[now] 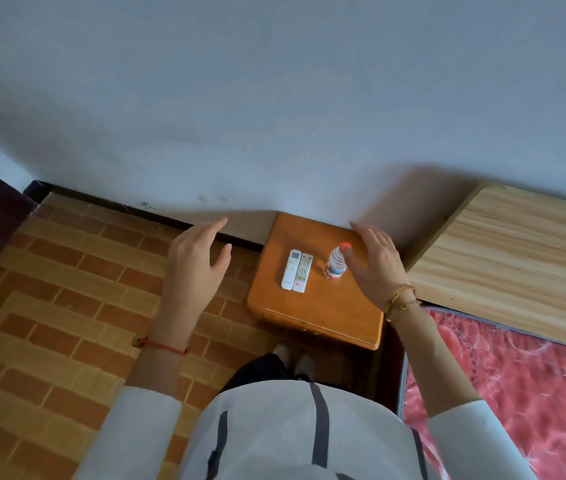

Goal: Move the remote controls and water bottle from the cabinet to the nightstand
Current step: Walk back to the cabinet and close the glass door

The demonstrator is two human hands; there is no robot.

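Both remotes, white remote [291, 274] and patterned remote [303, 277], are lying side by side, touching, on the nightstand [330, 313]. Water bottle [337, 262] is standing upright just right of them. Left hand [195, 268] and right hand [376, 263] are hovering spread, gripping nothing, right one near the bottle.

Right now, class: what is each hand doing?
Left hand: open, holding nothing, above the floor.
Right hand: open, empty, beside the water bottle.
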